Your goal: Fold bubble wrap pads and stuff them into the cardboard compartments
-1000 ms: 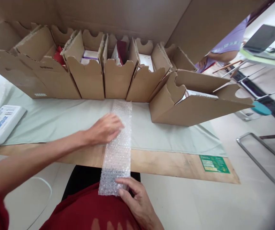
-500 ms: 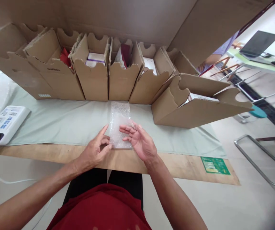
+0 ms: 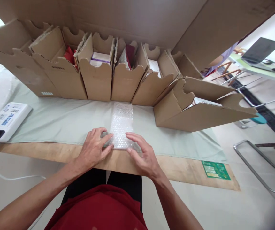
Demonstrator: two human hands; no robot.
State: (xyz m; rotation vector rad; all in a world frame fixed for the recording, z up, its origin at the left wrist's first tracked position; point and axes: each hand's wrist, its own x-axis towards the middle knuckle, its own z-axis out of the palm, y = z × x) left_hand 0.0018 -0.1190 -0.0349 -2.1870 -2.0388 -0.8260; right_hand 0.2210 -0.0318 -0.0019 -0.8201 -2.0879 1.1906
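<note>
The bubble wrap lies at the centre of the frame on the pale cloth, its near end by the wooden edge. The left hand and right hand flank it, thumbs and fingers parted; whether every fingertip touches the film is hard to see. Cardboard holders line the upper frame.

Clear plastic bubble wrap is glinting, pebbled, on matt, creased cloth. The counter is showing bare wood along its near edge. Far off, matt cardboard boxes are baring rough rims; at right, a smooth metal frame is gleaming.
</note>
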